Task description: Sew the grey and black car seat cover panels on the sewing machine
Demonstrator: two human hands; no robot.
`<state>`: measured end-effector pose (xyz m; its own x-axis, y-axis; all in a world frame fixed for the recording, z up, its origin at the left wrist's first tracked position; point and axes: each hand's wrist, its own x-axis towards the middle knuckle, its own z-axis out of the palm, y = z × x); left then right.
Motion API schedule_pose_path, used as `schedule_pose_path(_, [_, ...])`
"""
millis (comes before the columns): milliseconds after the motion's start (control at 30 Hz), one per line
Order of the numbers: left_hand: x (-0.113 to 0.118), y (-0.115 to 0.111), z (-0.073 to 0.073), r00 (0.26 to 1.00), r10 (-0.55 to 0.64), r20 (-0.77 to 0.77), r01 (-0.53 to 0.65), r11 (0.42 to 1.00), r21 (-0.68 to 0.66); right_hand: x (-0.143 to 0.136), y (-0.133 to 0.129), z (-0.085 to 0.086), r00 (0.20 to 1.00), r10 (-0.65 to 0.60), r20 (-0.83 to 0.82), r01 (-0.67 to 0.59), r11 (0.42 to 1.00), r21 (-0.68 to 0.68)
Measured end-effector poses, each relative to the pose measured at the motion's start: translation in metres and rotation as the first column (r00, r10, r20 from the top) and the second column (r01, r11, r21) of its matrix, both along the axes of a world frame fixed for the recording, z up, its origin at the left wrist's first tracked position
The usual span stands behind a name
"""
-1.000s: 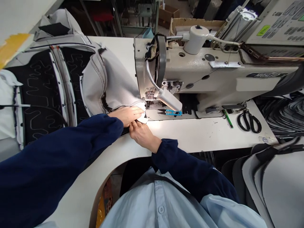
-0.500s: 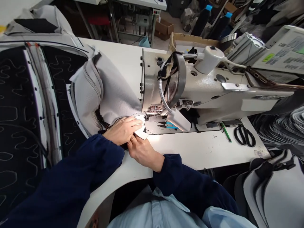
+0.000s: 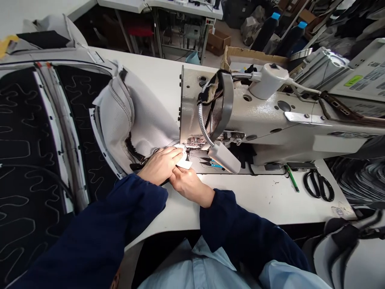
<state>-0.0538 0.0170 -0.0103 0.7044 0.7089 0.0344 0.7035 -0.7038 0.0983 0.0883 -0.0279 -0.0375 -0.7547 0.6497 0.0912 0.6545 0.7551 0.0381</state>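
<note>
A large grey fabric cover (image 3: 150, 116) bunches up at the left of the sewing machine (image 3: 207, 108), its edge running in under the machine head. My left hand (image 3: 161, 163) is closed on that edge, fingers together, close beside the needle area. Just below it, my right hand (image 3: 190, 184) pinches the near edge of the work, its fingertips partly hidden. Between the hands and the presser foot a small white strip (image 3: 184, 163) sticks out, brightly lit. What lies under my left palm is hidden.
A lamp head (image 3: 224, 156) hangs right of the needle. Blue-handled thread snips (image 3: 215, 163), a green pen (image 3: 292, 178) and black scissors (image 3: 319, 184) lie to the right. Black quilted panels (image 3: 18, 180) cover the left side. A cardboard box (image 3: 255, 60) stands behind the machine.
The camera view has shifted slightly. Both hands, still together, sit a little closer to the needle, and the white strip has moved with them.
</note>
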Motion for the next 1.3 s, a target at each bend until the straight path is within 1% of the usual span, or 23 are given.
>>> schedule_pose_path(133, [0.009, 0.006, 0.01, 0.998, -0.019, -0.062, 0.018, 1.0, -0.019, 0.004, 0.003, -0.002, 0.998, -0.057, -0.006, 0.056, 0.998, -0.041])
schedule_pose_path(300, [0.012, 0.005, 0.017, 0.998, 0.003, -0.066, -0.002, 1.0, 0.01, 0.003, 0.001, -0.001, 0.997, -0.082, -0.002, 0.081, 0.994, -0.076])
schedule_pose_path(400, [0.016, 0.006, 0.023, 0.997, 0.018, -0.08, -0.02, 1.0, -0.015, 0.005, 0.003, 0.002, 0.997, -0.075, 0.025, 0.076, 0.995, -0.068])
schedule_pose_path(500, [0.021, 0.007, 0.029, 0.994, 0.028, -0.102, -0.032, 0.999, -0.036, 0.009, 0.007, 0.004, 0.998, -0.07, 0.001, 0.07, 0.997, -0.04])
schedule_pose_path(567, [0.024, 0.008, 0.031, 0.994, 0.039, -0.105, -0.041, 0.999, -0.026, 0.011, 0.009, 0.005, 0.998, -0.064, -0.013, 0.064, 0.998, -0.029])
schedule_pose_path(667, [0.027, 0.006, 0.031, 0.993, 0.061, -0.102, -0.063, 0.998, -0.011, 0.012, 0.01, 0.008, 0.999, -0.048, 0.012, 0.049, 0.998, -0.037])
schedule_pose_path(767, [0.028, 0.003, 0.03, 0.99, 0.071, -0.12, -0.073, 0.997, -0.016, 0.012, 0.008, 0.01, 0.999, -0.029, 0.043, 0.032, 0.997, -0.074])
schedule_pose_path(833, [0.029, 0.002, 0.031, 0.986, 0.083, -0.145, -0.086, 0.996, -0.016, 0.012, 0.007, 0.009, 0.998, -0.024, 0.054, 0.029, 0.995, -0.093])
schedule_pose_path(933, [0.028, 0.002, 0.029, 0.982, 0.093, -0.165, -0.099, 0.995, -0.024, 0.011, 0.006, 0.007, 0.998, -0.031, 0.056, 0.036, 0.996, -0.086])
schedule_pose_path(1000, [0.026, 0.003, 0.025, 0.988, 0.079, -0.129, -0.083, 0.996, -0.024, 0.011, 0.005, 0.006, 0.998, -0.034, 0.043, 0.037, 0.996, -0.076])
schedule_pose_path(1133, [0.02, 0.005, 0.016, 1.0, 0.007, -0.023, -0.007, 1.0, 0.004, 0.009, 0.003, 0.008, 0.999, -0.047, 0.01, 0.048, 0.996, -0.081])
schedule_pose_path(1200, [0.017, 0.007, 0.015, 1.0, -0.016, -0.023, 0.016, 1.0, 0.008, 0.008, 0.003, 0.01, 0.999, -0.051, 0.013, 0.052, 0.994, -0.094])
schedule_pose_path(1300, [0.017, 0.008, 0.018, 0.997, -0.028, -0.073, 0.028, 1.0, -0.004, 0.007, 0.003, 0.012, 0.999, -0.045, 0.021, 0.047, 0.994, -0.103])
